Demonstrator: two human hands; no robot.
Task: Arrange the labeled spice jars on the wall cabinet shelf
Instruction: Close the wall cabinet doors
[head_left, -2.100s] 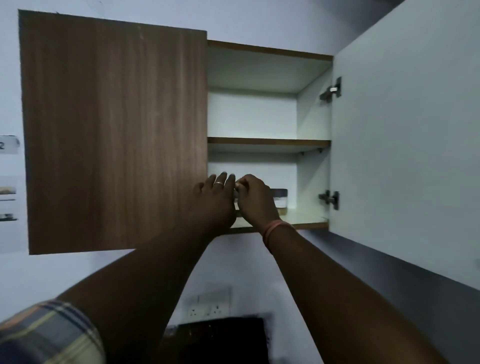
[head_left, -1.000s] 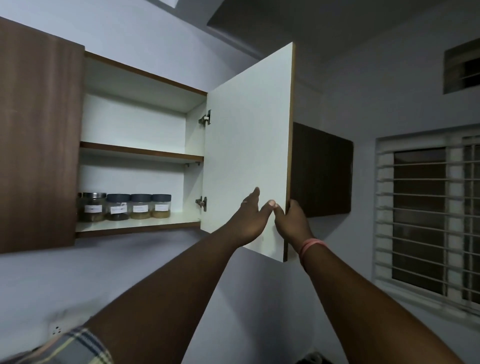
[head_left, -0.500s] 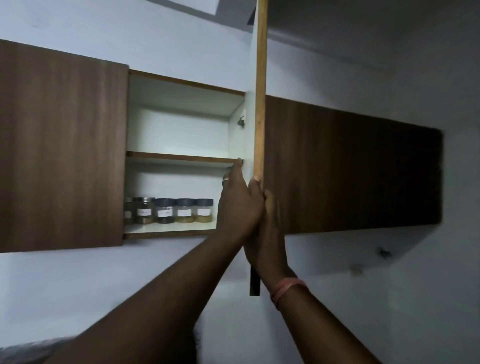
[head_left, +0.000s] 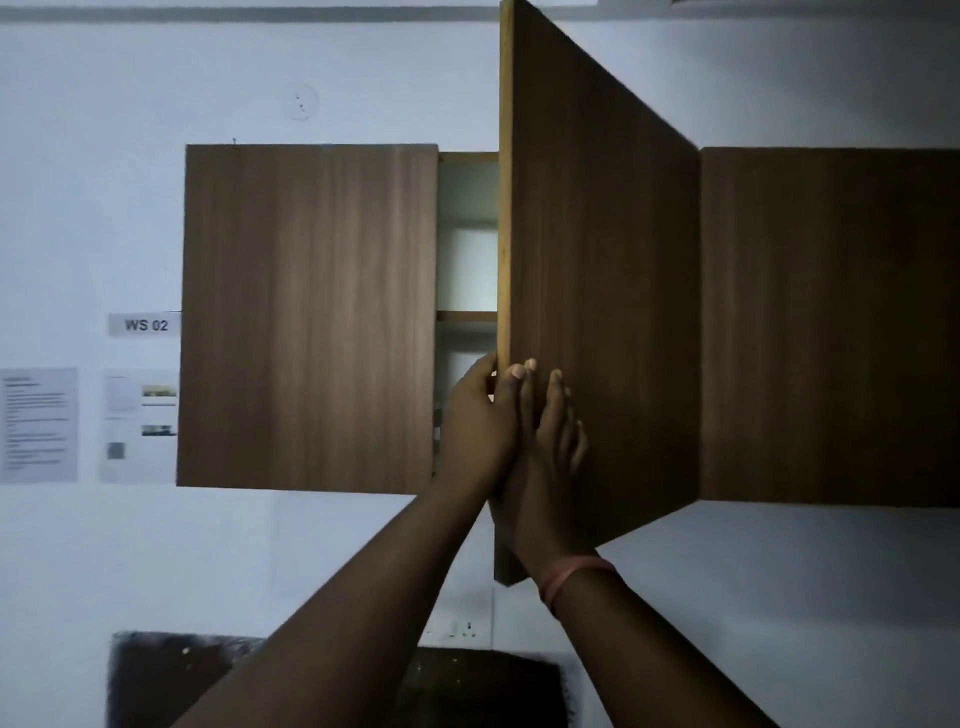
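The wall cabinet (head_left: 311, 317) is hanging on a pale wall, and its right-hand door (head_left: 597, 291) is standing partly open, swung out toward the camera so that its light front edge is facing the viewer. Both hands are meeting at that edge, low on the door. The left hand (head_left: 475, 431) is curling around the edge from the left of the door, its fingers disappearing behind the panel, so its grip is closed on the door edge. The right hand (head_left: 550, 457) is lying flat against the wood-grain outer face of the door, fingers stretched upward and together; its grip is not closing around anything, only pressing on the panel. A pink band (head_left: 571, 574) is sitting on the right wrist, just below the door's bottom corner.

Left of the door, a narrow gap is showing the pale cabinet interior and the front lip of a shelf (head_left: 466, 316). The spice jars are not visible in that gap; the left hand and the door are covering the lower shelf.

Left of the cabinet, a sign reading "WS 02" (head_left: 145, 325) and printed sheets (head_left: 39, 423) are stuck to the wall. Below the door, a wall socket (head_left: 462, 630) is showing.
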